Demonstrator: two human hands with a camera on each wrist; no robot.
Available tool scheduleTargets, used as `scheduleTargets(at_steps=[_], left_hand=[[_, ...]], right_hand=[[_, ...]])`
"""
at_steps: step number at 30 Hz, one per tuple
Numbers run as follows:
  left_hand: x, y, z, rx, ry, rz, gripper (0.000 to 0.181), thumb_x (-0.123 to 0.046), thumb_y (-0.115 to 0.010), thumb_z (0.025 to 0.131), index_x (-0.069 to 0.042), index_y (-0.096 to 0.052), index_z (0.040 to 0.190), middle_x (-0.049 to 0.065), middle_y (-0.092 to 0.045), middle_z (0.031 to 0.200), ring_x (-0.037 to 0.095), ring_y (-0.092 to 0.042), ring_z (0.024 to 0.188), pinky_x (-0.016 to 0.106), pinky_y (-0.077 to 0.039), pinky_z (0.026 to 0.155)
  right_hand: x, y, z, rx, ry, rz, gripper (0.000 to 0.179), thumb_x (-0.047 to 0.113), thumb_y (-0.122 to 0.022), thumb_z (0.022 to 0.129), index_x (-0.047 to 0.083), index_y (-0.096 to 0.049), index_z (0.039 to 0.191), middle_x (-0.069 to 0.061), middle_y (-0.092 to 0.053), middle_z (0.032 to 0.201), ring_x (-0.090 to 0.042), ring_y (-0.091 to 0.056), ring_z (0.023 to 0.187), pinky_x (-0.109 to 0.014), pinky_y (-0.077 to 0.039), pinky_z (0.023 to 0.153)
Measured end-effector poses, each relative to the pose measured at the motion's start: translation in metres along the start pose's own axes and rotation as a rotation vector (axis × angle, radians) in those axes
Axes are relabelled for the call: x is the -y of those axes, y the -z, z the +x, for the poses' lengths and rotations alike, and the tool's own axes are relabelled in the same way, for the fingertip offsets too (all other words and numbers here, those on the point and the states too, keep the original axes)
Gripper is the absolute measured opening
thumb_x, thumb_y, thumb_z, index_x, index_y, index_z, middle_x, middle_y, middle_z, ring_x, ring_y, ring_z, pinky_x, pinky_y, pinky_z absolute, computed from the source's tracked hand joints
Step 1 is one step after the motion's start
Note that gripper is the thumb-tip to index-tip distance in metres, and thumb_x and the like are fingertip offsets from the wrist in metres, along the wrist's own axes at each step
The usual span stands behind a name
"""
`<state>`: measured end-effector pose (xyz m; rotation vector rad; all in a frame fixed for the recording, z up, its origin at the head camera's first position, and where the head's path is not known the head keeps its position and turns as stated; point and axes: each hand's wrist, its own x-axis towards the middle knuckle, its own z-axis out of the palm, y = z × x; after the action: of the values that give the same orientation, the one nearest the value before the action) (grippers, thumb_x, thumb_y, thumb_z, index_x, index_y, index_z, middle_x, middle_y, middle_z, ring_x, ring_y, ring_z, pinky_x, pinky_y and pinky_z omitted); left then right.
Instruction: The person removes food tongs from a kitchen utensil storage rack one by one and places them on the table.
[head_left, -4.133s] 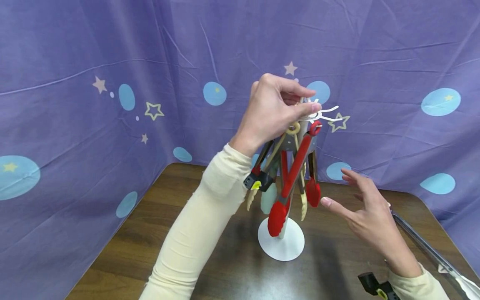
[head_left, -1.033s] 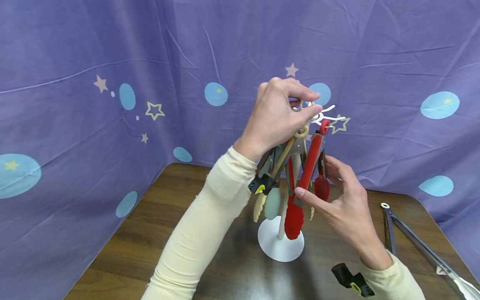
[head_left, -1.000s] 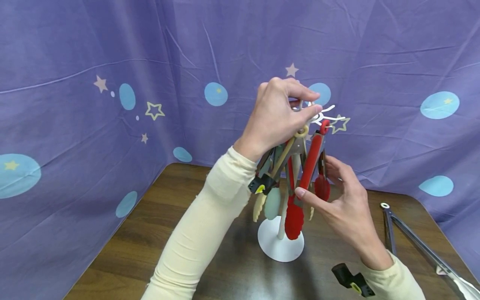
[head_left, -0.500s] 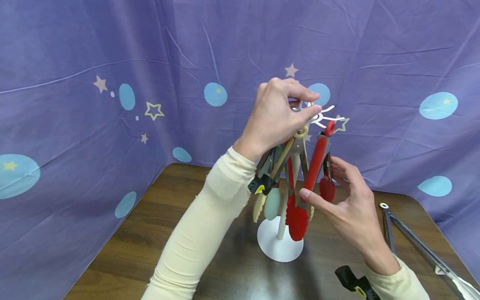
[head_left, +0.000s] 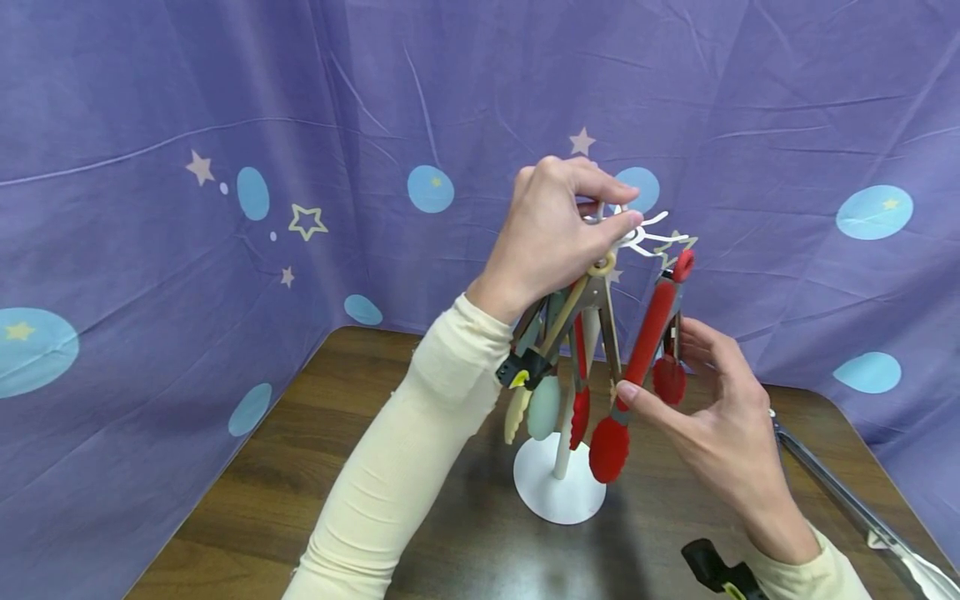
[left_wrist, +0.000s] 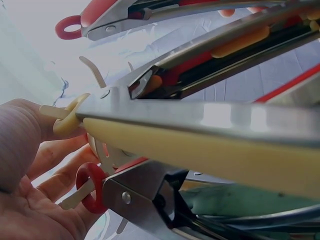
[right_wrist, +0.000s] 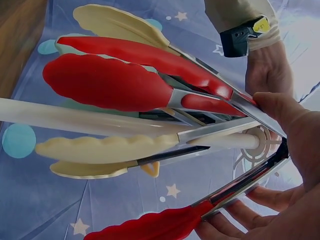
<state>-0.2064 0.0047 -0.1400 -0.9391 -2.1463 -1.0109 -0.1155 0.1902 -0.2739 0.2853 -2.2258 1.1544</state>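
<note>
My left hand [head_left: 551, 225] pinches the top of a white hook stand [head_left: 558, 492], whose round base sits on the table. Right of the stand, my right hand [head_left: 723, 425] holds a pair of red tongs [head_left: 651, 333], thumb on one arm and fingers on the other. The tongs' red ring [left_wrist: 67, 27] is apart from the bare hook [left_wrist: 92, 72] in the left wrist view. Cream tongs [left_wrist: 210, 145] hang by their ring beside my left hand. Another pair of red tongs [head_left: 580, 417] and pale green tongs [head_left: 543, 408] also hang on the stand.
Long metal tongs [head_left: 832, 479] with white tips lie on the brown table [head_left: 247, 500] at the right, partly behind my right hand. A purple patterned curtain [head_left: 480, 100] rises behind and along the left side.
My right hand came in from the right, took hold of the red tongs, and moved them right and slightly down. Their ring left the hook. My left hand stays on the stand's top.
</note>
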Motion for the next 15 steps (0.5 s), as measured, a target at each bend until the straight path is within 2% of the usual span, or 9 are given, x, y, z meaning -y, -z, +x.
scheduleTargets(at_steps=[15], left_hand=[[0.001, -0.001, 0.0, -0.004, -0.013, 0.012, 0.019, -0.018, -0.081, 0.087, -0.01, -0.081, 0.104, 0.001, -0.077, 0.097, 0.009, -0.061, 0.074, 0.018, -0.045, 0.071]], right_hand=[[-0.014, 0.011, -0.005, -0.022, -0.038, 0.014, 0.082, 0.007, -0.092, 0.073, 0.017, -0.053, 0.145, 0.001, -0.057, 0.131, -0.007, -0.055, 0.114, -0.015, -0.04, 0.098]])
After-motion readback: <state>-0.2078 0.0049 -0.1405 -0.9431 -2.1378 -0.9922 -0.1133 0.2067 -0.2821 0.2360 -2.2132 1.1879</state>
